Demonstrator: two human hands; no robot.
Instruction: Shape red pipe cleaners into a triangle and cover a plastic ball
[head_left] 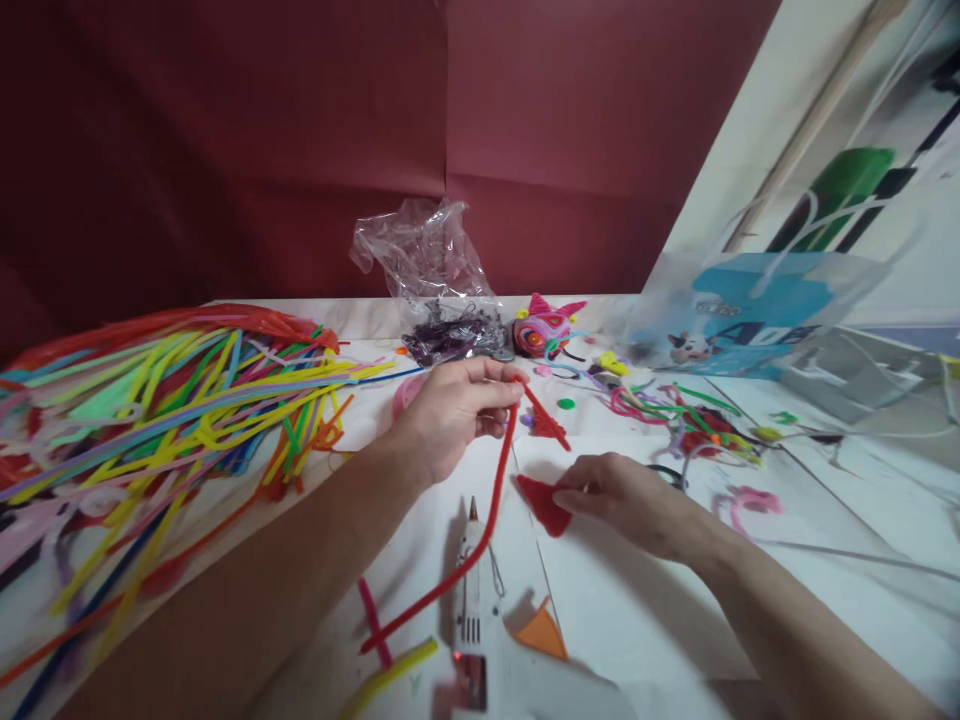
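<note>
White table, dark red backdrop on far side. Head view: left hand pinches a red strip between thumb and fingertips, over middle of table. Strip thin, fuzzy, evenly coloured; curves down toward near left, passing in front of a white pointed tool. Right hand, farther right: thumb and fingers grasp edge of red piece, fuzzy, roughly triangular, one corner pointing left. Orange piece nearer.

Red pipe cleaner in left fingers
</note>
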